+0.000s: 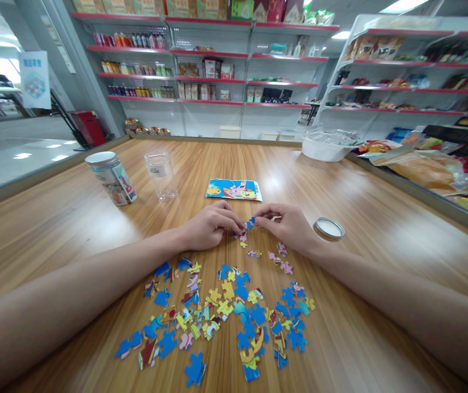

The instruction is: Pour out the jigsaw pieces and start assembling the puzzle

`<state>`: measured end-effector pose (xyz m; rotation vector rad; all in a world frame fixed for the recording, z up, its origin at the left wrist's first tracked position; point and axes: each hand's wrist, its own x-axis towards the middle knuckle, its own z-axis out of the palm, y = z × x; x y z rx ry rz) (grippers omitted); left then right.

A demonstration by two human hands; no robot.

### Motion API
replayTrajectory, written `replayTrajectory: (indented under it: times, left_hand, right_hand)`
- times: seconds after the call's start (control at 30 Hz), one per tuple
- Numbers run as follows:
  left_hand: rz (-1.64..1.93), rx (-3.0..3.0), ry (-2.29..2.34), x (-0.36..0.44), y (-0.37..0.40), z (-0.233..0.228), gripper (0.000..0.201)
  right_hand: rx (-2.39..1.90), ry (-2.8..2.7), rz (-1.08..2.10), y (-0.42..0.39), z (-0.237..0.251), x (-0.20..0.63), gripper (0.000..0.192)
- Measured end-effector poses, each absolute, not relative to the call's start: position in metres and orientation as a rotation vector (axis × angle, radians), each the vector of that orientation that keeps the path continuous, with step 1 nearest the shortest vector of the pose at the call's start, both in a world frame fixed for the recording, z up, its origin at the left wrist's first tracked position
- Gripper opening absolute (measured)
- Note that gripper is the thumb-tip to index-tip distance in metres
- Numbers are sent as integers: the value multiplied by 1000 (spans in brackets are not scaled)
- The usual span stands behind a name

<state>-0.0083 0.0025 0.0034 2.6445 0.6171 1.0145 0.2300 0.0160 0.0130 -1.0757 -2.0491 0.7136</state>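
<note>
In the middle of the wooden table, my left hand [211,225] rests with its fingertips pressed on a small cluster of joined puzzle pieces [244,236]. My right hand [287,224] pinches a blue puzzle piece [252,220] between thumb and forefinger at the cluster's right edge. Whether that piece is locked in, I cannot tell. A picture card [234,189] with a cartoon scene lies flat just beyond my hands. Several pink pieces [286,267] lie loose near my right wrist. Many blue, yellow and pink loose pieces [226,289] spread across the table between my forearms.
A lidded jar [111,179] and an open clear jar [161,177] stand at the left. A round metal lid [329,228] lies beside my right wrist. At the back right are a white basket [326,150] and packaged snacks [426,164]. Stocked shelves [209,52] stand behind the table.
</note>
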Motion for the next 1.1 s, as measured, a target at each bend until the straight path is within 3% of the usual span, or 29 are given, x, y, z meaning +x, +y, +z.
replayTrajectory:
  times: [0.23,0.8,1.1]
  left_hand:
    - [997,2642,632,-8,2,4,52]
    - [993,2622,714,-7,2,3,55]
    - [1024,2614,679,-8,3,1,54]
  right_hand:
    - [-1044,-2078,621,17,12,230,15]
    - [-1085,-2084,767,17,13,228,15]
    - [-983,-2230,626,11,15,227,9]
